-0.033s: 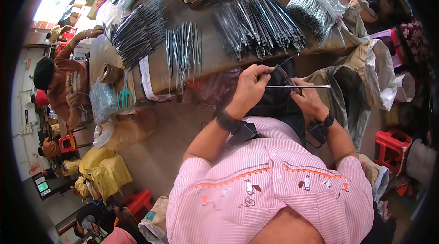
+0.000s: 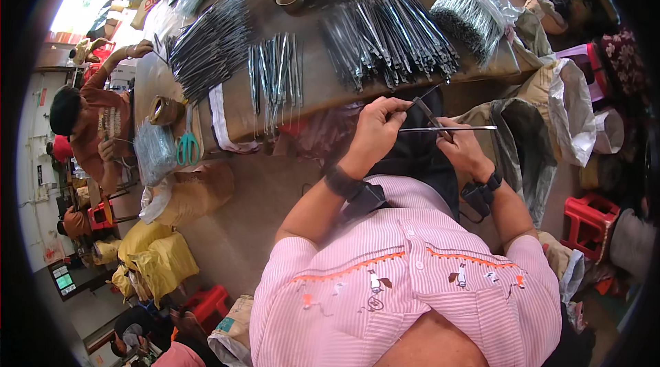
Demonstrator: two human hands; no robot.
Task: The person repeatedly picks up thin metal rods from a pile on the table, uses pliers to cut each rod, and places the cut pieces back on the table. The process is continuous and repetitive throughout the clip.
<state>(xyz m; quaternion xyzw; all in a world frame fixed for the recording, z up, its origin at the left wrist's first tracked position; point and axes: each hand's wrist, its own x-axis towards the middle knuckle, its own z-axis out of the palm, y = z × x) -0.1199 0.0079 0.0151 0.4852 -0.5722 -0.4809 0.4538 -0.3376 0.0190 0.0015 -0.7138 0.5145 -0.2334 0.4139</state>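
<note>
My left hand [image 2: 377,125] is closed in a pinch near the table's front edge. From its fingers a thin, shiny metal strip [image 2: 474,128] runs out to the right, lying nearly level. My right hand [image 2: 467,150] is closed around a flat, dark metal bar [image 2: 427,112], whose kind I cannot make out. The bar slants up to the left, its upper end close to my left fingertips, and the strip crosses its lower part. Just beyond the hands, a wide pile of metal strips [image 2: 388,37] lies on the table [image 2: 313,88].
A smaller row of strips [image 2: 276,78] and a plastic-wrapped bundle [image 2: 474,13] flank the pile. Teal-handled scissors [image 2: 188,149] hang at the left edge. Across the table's left end, a co-worker [image 2: 103,119] holds a strip. Open sacks [image 2: 564,105] stand right, near a red stool [image 2: 591,226].
My hands keep their places; the right end of the strip sits very slightly higher. The strip in the co-worker's raised hand has shifted a little.
</note>
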